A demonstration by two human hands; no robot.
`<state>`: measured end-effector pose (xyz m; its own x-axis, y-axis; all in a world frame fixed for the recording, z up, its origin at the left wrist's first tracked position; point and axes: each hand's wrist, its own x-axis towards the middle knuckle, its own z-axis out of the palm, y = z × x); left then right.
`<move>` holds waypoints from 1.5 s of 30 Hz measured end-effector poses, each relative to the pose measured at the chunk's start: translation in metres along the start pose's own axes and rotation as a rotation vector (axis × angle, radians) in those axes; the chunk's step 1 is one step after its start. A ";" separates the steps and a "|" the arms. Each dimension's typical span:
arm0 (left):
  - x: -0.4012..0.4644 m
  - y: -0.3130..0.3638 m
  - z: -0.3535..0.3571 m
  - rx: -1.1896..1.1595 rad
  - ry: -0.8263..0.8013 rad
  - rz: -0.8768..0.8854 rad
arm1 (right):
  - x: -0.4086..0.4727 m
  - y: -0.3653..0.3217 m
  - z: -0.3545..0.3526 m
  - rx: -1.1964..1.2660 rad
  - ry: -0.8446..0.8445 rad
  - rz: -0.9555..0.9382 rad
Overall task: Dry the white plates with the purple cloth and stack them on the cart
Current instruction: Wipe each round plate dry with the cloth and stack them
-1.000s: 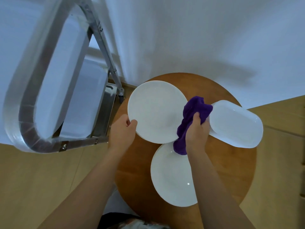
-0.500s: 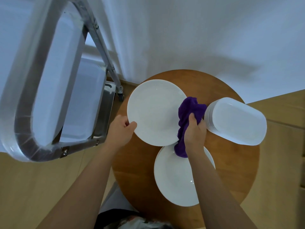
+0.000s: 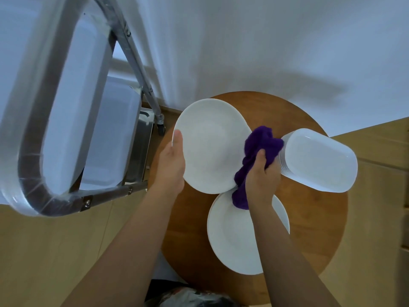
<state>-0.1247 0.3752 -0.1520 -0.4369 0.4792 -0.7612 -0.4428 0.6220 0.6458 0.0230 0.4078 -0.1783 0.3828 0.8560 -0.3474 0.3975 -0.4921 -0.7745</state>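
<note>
While I held the round plate (image 3: pixel 210 145) up off the table (image 3: pixel 316 218), my left hand (image 3: pixel 171 165) shifted its hold: half a second earlier the fingers curled at the plate's near-left rim from below, and now the thumb lay flat along the left edge with the palm behind. Plate itself barely moved; it stayed tilted toward me, left of centre over the table. My right hand (image 3: pixel 261 173) kept the purple cloth (image 3: pixel 256 160) bunched in its fist, pressed against the plate's right rim, cloth tail hanging down onto the second round plate (image 3: pixel 239 238) lying flat at the near side. To the right, touching the cloth, stood the stack of oblong white dishes (image 3: pixel 318 160). Cart (image 3: pixel 141 142) at far left, well apart from the held plate; nothing I could make out stacked on it yet. Judgement: the re-grip read as turning the plate to wipe another part; drying was underway, stacking not begun.
</note>
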 end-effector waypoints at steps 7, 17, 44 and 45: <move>-0.021 -0.010 0.003 -0.134 0.030 -0.021 | -0.010 -0.019 -0.003 0.042 -0.126 0.024; -0.077 -0.025 0.033 -0.155 -0.023 0.018 | -0.014 -0.070 0.021 -0.368 -0.180 -0.104; -0.120 -0.050 0.032 -0.008 -0.071 -0.099 | -0.040 0.020 -0.158 0.117 -0.360 -0.094; -0.122 -0.051 0.032 -0.005 -0.076 -0.102 | -0.043 0.013 -0.156 0.213 -0.332 -0.065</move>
<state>-0.0237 0.3052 -0.0935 -0.3288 0.4591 -0.8253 -0.4861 0.6669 0.5647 0.1418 0.3399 -0.0915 0.0583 0.9062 -0.4188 0.2172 -0.4210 -0.8807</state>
